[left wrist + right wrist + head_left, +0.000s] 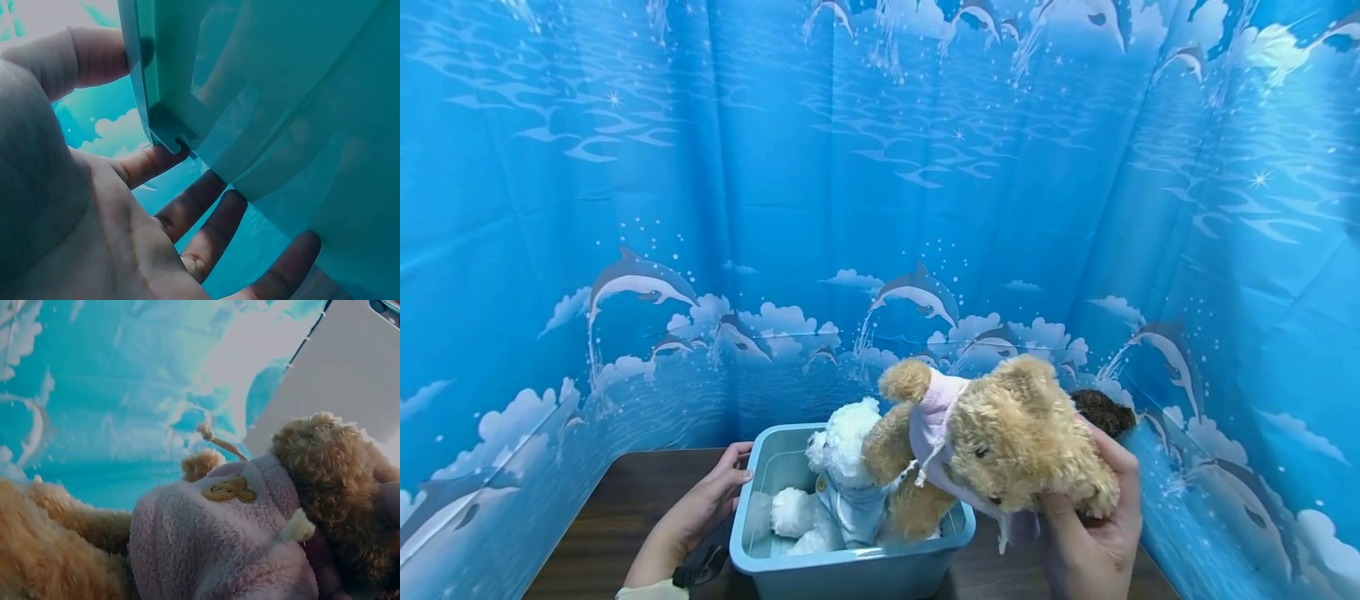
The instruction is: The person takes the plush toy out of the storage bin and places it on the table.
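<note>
My right hand (pixel 1101 525) grips a tan teddy bear (pixel 1022 433) by its head, tipping it sideways over the right end of a light blue plastic bin (pixel 850 562). The bear wears a pale pink hooded top (pixel 212 537) with cords and a small bear patch. Inside the bin sits a white plush bear (pixel 850 442) in a light blue top, partly covered by the tan bear's limbs. At the bin's left side, my left hand (pixel 711 492) touches the rim with its thumb. Its mostly straight fingers (pixel 212 231) rest against the outer wall.
A dark brown fuzzy thing (pixel 1102 412) shows behind my right hand, mostly hidden. The bin stands on a dark wooden table (pixel 625 508). Blue dolphin-print curtains (pixel 820 208) enclose the table at the back and sides.
</note>
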Tool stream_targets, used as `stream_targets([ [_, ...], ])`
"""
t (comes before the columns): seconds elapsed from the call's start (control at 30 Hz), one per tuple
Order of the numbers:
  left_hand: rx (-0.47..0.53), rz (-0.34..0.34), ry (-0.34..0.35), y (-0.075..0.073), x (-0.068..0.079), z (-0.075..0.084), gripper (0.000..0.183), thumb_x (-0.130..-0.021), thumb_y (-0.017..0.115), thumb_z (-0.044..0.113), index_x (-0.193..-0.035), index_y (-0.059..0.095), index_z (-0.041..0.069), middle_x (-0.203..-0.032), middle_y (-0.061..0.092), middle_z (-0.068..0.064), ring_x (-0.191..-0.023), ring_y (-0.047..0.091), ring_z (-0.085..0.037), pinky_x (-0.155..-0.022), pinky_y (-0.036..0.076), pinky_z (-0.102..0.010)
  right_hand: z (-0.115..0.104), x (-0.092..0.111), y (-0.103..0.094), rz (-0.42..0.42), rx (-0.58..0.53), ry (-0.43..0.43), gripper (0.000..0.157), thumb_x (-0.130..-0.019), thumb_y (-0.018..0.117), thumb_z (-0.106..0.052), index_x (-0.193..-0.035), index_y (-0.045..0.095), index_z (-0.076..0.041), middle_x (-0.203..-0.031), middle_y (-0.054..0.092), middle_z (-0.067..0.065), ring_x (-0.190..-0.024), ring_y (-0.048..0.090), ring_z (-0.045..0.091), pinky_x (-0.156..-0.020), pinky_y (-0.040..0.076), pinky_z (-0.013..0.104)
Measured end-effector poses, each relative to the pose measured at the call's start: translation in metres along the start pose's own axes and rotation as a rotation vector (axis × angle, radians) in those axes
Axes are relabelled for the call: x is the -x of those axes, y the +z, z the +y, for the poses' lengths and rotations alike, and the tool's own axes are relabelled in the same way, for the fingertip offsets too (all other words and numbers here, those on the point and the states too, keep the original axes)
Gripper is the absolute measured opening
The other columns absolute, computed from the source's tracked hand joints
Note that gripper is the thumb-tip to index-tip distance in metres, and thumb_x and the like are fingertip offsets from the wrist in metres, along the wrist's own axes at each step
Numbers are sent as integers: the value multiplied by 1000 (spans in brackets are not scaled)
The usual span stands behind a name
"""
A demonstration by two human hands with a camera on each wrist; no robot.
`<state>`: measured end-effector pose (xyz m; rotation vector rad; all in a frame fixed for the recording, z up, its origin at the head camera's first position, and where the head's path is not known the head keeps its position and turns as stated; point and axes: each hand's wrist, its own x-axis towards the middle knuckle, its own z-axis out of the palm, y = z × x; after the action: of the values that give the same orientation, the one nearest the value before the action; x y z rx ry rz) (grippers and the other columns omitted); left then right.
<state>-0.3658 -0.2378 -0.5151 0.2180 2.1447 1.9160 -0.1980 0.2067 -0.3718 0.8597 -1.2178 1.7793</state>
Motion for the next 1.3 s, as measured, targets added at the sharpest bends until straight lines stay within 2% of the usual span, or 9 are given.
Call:
stream_targets([
  [0.3, 16, 1, 0, -1, 1, 0, 61, -111, 50, 42, -162, 28, 17, -168, 29, -20, -150, 42, -43, -110, 52, -60, -9, -12, -23, 114, -67, -39, 65, -98, 48, 28, -159, 34, 10, -158, 44, 26, -137, 58, 31, -106, 58, 33],
  [0.4, 14, -1, 4, 0, 0, -1, 61, -111, 49, 41, -162, 28, 17, -168, 29, -21, -149, 42, -43, -110, 52, -60, -10, -15, -30, 171, -30, -26, 65, -97, 48, 29, -158, 36, 11, -156, 46, 26, -134, 60, 31, -103, 60, 32],
  [0.6, 8, -1, -4, 0, 0, -3, 60, -112, 48, 41, -163, 28, 16, -170, 27, -21, -152, 39, -45, -112, 50, -64, -9, -14, -48, 231, 64, -38, 63, -96, 51, 29, -156, 42, 12, -150, 52, 24, -130, 62, 29, -100, 60, 27],
  [0.8, 11, -5, -2, 0, 0, -3, 60, -112, 48, 41, -163, 27, 17, -170, 28, -21, -153, 39, -45, -112, 49, -65, -7, -18, -68, 270, 120, -68, 61, -94, 55, 29, -153, 45, 15, -147, 56, 25, -130, 63, 29, -102, 59, 28],
  [0.93, 14, -8, -1, 0, 1, -3, 60, -112, 48, 41, -163, 27, 17, -169, 27, -21, -153, 39, -46, -112, 49, -65, -8, -24, -82, 338, 226, -45, 60, -91, 62, 27, -149, 52, 14, -146, 59, 22, -132, 62, 27, -106, 55, 26],
  [1.03, 17, -17, 3, 0, 0, -3, 60, -112, 49, 41, -163, 26, 17, -169, 26, -21, -153, 38, -46, -113, 49, -65, -11, -29, -94, 423, 379, 41, 60, -91, 68, 22, -148, 57, 8, -147, 61, 16, -132, 60, 23, -105, 51, 22],
  [1.17, 11, -18, 2, -1, -1, -2, 61, -111, 49, 43, -163, 27, 18, -169, 26, -20, -154, 36, -46, -114, 47, -67, -11, -33, -113, 501, 603, 219, 60, -93, 75, 10, -150, 61, -6, -147, 62, 3, -131, 57, 16, -99, 47, 16],
  [1.3, -4, -20, 6, -2, -1, -1, 61, -112, 49, 44, -163, 27, 19, -170, 26, -19, -155, 35, -47, -114, 47, -68, -1, -34, -131, 581, 629, 383, 61, -95, 80, -2, -152, 62, -17, -148, 58, -4, -133, 52, 14, -95, 44, 15],
])
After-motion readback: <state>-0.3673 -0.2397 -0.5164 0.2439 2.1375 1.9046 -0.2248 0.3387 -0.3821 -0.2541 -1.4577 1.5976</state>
